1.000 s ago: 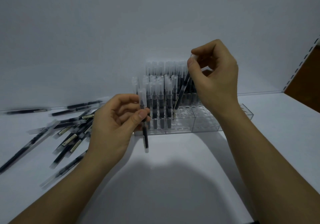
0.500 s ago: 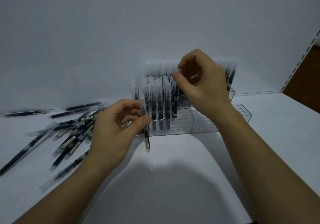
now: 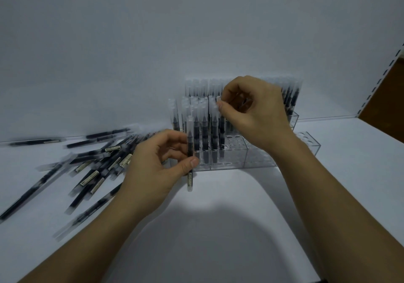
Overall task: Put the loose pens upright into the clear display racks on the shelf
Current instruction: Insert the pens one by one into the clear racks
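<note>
A clear display rack (image 3: 251, 160) stands on the white shelf against the back wall, its left part filled with several upright black pens with frosted caps (image 3: 204, 125). My right hand (image 3: 253, 112) pinches the cap of one pen (image 3: 222, 127) standing in a front-row hole. My left hand (image 3: 157, 169) grips another pen (image 3: 189, 151) upright, just in front of the rack's left end. A pile of loose pens (image 3: 94, 164) lies on the shelf to the left.
A second clear rack (image 3: 294, 116) with upright pens stands behind on the right. Empty holes (image 3: 236, 141) show in the front rack's middle and right end. The shelf's slotted upright (image 3: 391, 64) and a brown surface lie at far right.
My right hand came down and leftward, bringing its tilted pen upright into a front-row hole. My left hand stayed in place with its pen.
</note>
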`<action>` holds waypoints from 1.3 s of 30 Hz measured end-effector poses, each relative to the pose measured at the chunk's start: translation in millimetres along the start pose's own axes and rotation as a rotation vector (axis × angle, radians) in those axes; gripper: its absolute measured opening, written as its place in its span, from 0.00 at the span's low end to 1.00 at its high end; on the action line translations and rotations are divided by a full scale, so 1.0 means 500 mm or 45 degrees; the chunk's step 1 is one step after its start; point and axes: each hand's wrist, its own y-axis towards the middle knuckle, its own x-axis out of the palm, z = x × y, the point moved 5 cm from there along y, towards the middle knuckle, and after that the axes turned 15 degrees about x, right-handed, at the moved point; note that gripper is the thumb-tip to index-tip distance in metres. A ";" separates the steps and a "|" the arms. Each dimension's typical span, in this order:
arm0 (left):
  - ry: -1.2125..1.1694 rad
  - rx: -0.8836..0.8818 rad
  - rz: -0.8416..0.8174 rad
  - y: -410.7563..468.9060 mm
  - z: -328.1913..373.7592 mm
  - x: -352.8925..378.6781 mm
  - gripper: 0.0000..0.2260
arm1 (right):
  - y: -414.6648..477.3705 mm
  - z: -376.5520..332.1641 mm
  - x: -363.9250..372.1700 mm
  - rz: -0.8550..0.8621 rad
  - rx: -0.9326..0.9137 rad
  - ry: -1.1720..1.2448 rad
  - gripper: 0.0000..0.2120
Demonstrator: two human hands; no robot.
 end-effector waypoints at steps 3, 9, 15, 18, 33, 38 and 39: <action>0.011 -0.035 -0.046 -0.003 -0.010 0.003 0.14 | -0.002 -0.006 -0.002 0.054 -0.015 -0.013 0.06; 0.057 0.018 -0.032 -0.005 0.005 0.005 0.14 | -0.020 -0.049 -0.007 0.031 -0.033 0.398 0.04; 0.144 0.115 -0.011 -0.002 0.022 -0.003 0.14 | -0.042 -0.070 0.038 -0.341 0.025 0.445 0.14; 0.180 0.127 -0.019 -0.003 0.021 -0.005 0.15 | -0.043 -0.068 0.045 -0.392 0.055 0.478 0.14; 0.483 -0.089 0.037 -0.014 -0.053 -0.023 0.27 | -0.008 -0.025 -0.036 0.254 0.076 0.457 0.05; 0.617 -0.077 -0.130 -0.016 -0.053 -0.010 0.21 | -0.012 -0.030 -0.041 0.322 0.031 0.406 0.06; 0.642 -0.072 -0.126 -0.017 -0.052 -0.011 0.20 | -0.012 -0.031 -0.041 0.326 0.024 0.390 0.07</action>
